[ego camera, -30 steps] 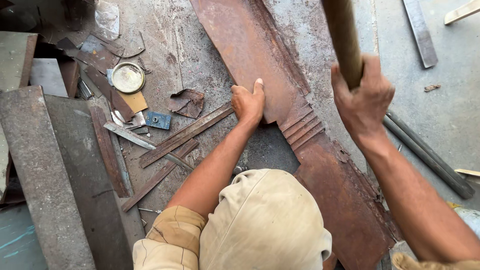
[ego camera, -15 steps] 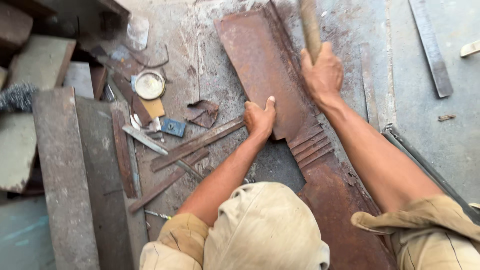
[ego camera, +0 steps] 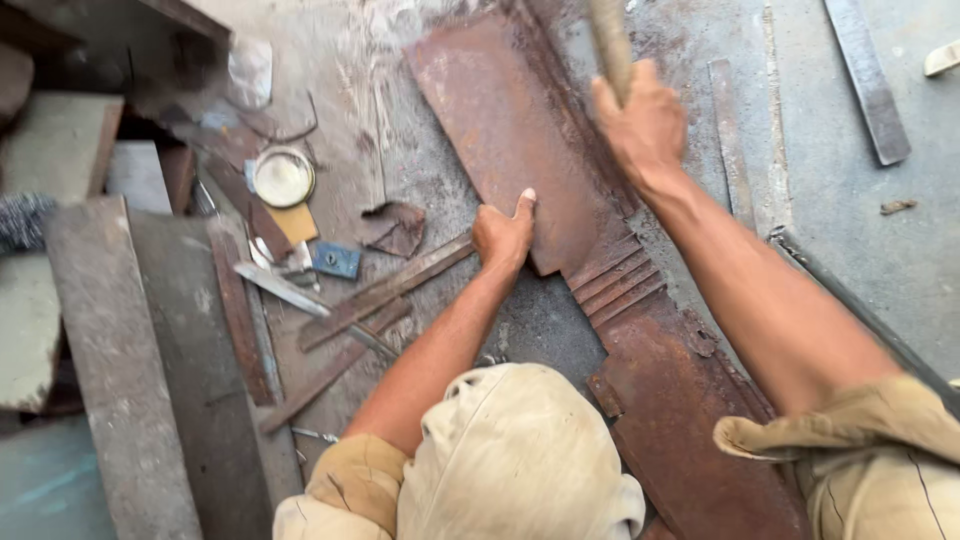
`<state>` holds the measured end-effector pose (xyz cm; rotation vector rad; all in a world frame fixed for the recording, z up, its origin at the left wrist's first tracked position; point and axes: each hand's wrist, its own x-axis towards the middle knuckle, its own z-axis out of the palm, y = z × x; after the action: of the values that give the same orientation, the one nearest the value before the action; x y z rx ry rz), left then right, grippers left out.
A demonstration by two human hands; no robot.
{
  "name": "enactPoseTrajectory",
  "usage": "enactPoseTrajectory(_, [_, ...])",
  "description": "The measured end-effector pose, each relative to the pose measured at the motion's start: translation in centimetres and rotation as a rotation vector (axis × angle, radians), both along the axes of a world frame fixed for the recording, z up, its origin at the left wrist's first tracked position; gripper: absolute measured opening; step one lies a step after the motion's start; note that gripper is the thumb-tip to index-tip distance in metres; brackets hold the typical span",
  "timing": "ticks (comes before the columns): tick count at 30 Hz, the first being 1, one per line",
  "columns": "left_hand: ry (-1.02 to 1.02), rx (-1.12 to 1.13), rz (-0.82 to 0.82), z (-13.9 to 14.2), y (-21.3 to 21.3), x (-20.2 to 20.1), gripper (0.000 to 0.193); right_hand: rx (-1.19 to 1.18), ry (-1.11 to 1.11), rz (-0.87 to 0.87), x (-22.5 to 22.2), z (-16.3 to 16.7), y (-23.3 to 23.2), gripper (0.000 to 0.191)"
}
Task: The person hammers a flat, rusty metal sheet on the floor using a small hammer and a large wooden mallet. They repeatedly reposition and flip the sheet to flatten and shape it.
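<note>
A long rusty metal sheet [ego camera: 500, 120] lies on the concrete floor, with ridged folds across its middle. My left hand [ego camera: 503, 233] grips the sheet's left edge near the folds, thumb pointing up along it. My right hand [ego camera: 640, 125] is raised above the sheet's right side and shut on a wooden handle [ego camera: 610, 45], which runs up out of the top of the view; its head is not visible. My bent knee in beige cloth [ego camera: 515, 460] fills the lower centre.
Rusty flat bars [ego camera: 385, 290] lie left of the sheet. A round tin lid [ego camera: 283, 177], a small blue block [ego camera: 336, 260] and scraps sit further left. Thick grey beams [ego camera: 110, 360] run along the left. Metal strips [ego camera: 868, 85] lie at right.
My right hand with the handle has swung leftward and downward toward the sheet. The view has shifted, showing more of the left side. My left hand stays on the sheet's edge.
</note>
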<state>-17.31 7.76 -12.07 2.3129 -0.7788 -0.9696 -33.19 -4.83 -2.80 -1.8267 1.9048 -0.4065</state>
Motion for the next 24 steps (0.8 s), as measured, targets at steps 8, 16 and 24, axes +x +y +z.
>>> enactPoseTrajectory(8, [-0.022,-0.009,-0.015,-1.8,0.4,0.0,0.079,-0.249,0.264,0.267,-5.0,-0.6,5.7,0.032])
enactPoseTrajectory(16, [-0.015,0.020,-0.021,-0.8,0.5,0.0,0.078,-0.209,-0.024,0.080,-7.1,1.1,10.9,0.035])
enactPoseTrajectory(24, [-0.021,-0.079,-0.025,-1.1,0.6,-0.1,0.079,0.123,0.176,-0.049,-9.9,-0.1,15.0,0.044])
